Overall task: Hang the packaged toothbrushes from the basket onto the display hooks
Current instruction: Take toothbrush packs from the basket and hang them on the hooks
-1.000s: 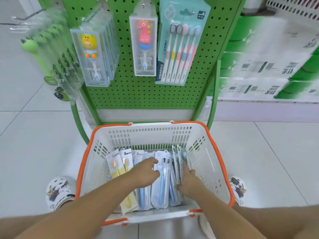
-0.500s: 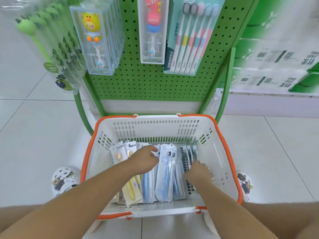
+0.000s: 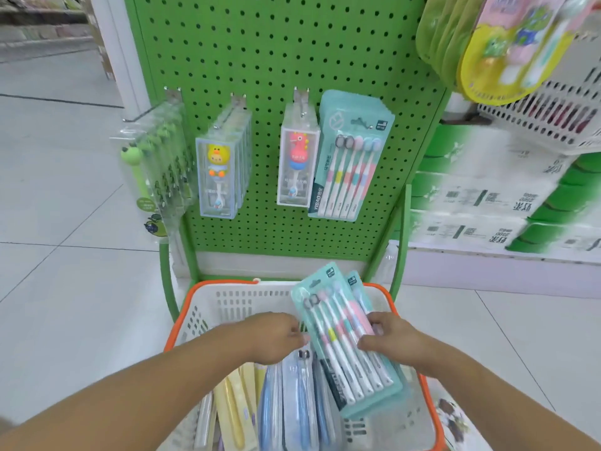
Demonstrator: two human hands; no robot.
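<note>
Presently, right hand (image 3: 392,341): grips teal toothbrush packs (image 3: 344,336), raised over basket (image 3: 201,307).
Left hand (image 3: 276,340): fingertips pinch packs' left edge.
Hooks: matching hung pack (image 3: 349,157) on pegboard (image 3: 260,60).

Both bare forearms enter from the lower corners and converge toward the centre. The left hand (image 3: 276,336) is seen from the back, knuckles up, fingers curled, their tips touching the left edge of a toothbrush pack (image 3: 341,340). The right hand (image 3: 388,340) is likewise back-up; its fingers (image 3: 367,345) lie over the pack's front along the right side, gripping it, with the thumb hidden. The wrists are roughly level, and the hands sit close together with the pack between them.
</note>
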